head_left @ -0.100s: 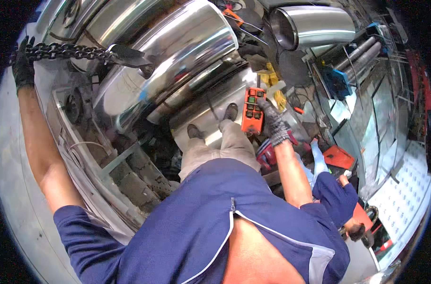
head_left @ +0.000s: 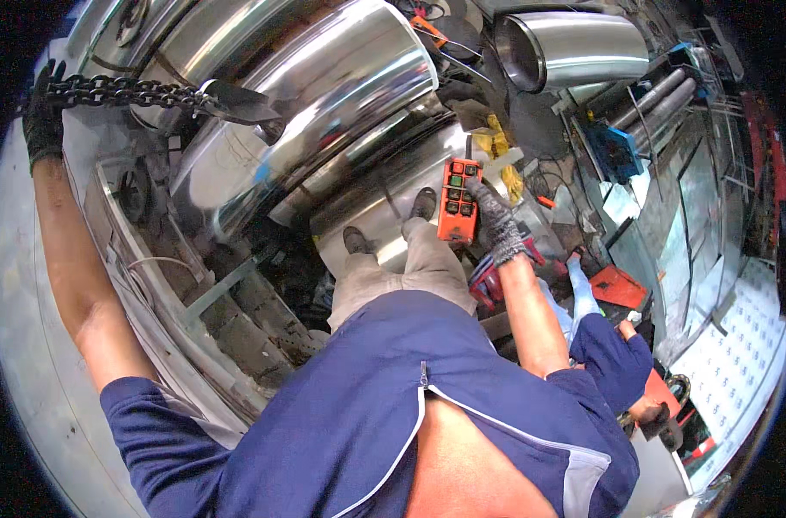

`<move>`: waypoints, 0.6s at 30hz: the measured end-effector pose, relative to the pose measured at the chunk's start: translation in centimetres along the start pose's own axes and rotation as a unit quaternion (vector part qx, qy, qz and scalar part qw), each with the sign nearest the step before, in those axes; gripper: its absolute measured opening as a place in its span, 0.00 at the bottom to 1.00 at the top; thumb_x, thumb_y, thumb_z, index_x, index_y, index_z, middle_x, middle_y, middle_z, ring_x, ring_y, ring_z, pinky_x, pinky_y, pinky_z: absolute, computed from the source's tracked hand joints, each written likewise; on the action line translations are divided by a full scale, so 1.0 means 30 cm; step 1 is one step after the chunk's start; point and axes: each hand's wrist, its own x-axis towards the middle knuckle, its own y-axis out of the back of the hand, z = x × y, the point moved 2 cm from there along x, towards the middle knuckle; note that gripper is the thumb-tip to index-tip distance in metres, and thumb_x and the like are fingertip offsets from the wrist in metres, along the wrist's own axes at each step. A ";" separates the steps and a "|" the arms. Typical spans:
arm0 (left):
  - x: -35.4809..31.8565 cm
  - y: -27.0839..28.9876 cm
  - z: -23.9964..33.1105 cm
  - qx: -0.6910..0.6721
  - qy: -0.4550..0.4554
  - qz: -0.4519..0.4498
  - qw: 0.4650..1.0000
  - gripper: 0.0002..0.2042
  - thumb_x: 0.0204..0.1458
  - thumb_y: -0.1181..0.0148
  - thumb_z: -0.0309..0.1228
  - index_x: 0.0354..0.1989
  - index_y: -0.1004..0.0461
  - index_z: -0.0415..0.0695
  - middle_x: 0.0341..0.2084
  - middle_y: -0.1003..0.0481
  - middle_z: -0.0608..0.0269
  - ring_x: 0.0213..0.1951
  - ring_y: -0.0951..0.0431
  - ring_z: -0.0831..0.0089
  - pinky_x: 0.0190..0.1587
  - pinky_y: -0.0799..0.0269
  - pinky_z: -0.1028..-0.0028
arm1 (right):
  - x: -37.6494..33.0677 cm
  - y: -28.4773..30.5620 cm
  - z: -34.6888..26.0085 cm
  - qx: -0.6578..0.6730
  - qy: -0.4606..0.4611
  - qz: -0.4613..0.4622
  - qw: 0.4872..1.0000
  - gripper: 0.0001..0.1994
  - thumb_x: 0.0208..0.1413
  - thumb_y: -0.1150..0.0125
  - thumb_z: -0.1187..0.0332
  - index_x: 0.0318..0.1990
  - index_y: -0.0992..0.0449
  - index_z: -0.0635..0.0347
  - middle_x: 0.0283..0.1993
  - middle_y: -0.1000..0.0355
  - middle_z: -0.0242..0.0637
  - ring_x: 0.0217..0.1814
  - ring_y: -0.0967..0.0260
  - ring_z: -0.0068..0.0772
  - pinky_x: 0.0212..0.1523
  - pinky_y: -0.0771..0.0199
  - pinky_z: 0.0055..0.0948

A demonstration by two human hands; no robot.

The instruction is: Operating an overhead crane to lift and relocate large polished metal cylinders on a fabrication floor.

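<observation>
My left hand (head_left: 44,121), in a dark glove at the end of my outstretched arm, is closed round a heavy steel chain (head_left: 129,91) at the upper left. From there the chain runs right to a dark metal hook-like piece (head_left: 237,102) beside a big shiny metal cylinder (head_left: 358,60). In my right hand (head_left: 499,223), wearing a grey knitted glove, is an orange crane remote control (head_left: 458,198) with several dark buttons, plus one red and one green. My thumb lies along its right side, near the buttons; the other fingers are hidden behind it.
I stand on a shiny curved metal sheet (head_left: 345,207). Another steel cylinder (head_left: 583,47) lies at the upper right. Another person (head_left: 613,363) in dark blue is close by on my right, near a red-orange box (head_left: 619,286). A grimy machine frame (head_left: 229,293) stands at my left.
The remote control and my right hand have shifted very slightly left. My left hand keeps its place on the chain.
</observation>
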 end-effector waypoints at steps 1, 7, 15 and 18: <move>-0.024 -0.014 0.016 -0.054 0.045 0.014 0.997 0.23 0.67 0.54 0.32 0.70 0.35 0.44 0.66 0.29 0.55 0.59 0.22 0.68 0.59 0.24 0.71 | -0.005 -0.010 0.014 -0.014 0.023 0.007 1.000 0.19 0.64 0.37 0.58 0.58 0.27 0.55 0.45 0.20 0.35 0.42 0.19 0.31 0.40 0.16 0.37; -0.072 -0.144 0.206 0.050 -0.072 -0.005 0.996 0.22 0.66 0.51 0.35 0.67 0.32 0.46 0.64 0.30 0.60 0.61 0.29 0.65 0.65 0.38 0.61 | -0.048 -0.073 0.128 -0.049 0.037 0.001 0.998 0.19 0.65 0.39 0.56 0.57 0.27 0.54 0.45 0.20 0.33 0.41 0.20 0.30 0.42 0.17 0.36; -0.197 -0.086 0.301 -0.391 0.010 0.112 0.913 0.23 0.64 0.43 0.35 0.66 0.33 0.41 0.50 0.21 0.54 0.42 0.18 0.62 0.44 0.21 0.65 | -0.117 -0.258 0.273 -0.046 0.007 -0.048 0.998 0.16 0.65 0.38 0.54 0.53 0.23 0.52 0.44 0.20 0.28 0.42 0.21 0.27 0.45 0.19 0.36; -0.242 -0.088 0.292 -0.338 0.043 0.118 0.933 0.23 0.64 0.42 0.34 0.67 0.33 0.41 0.49 0.20 0.54 0.41 0.18 0.63 0.42 0.21 0.65 | -0.094 -0.229 0.338 -0.058 -0.036 -0.040 0.997 0.16 0.64 0.38 0.53 0.53 0.23 0.50 0.44 0.20 0.28 0.43 0.21 0.29 0.46 0.19 0.37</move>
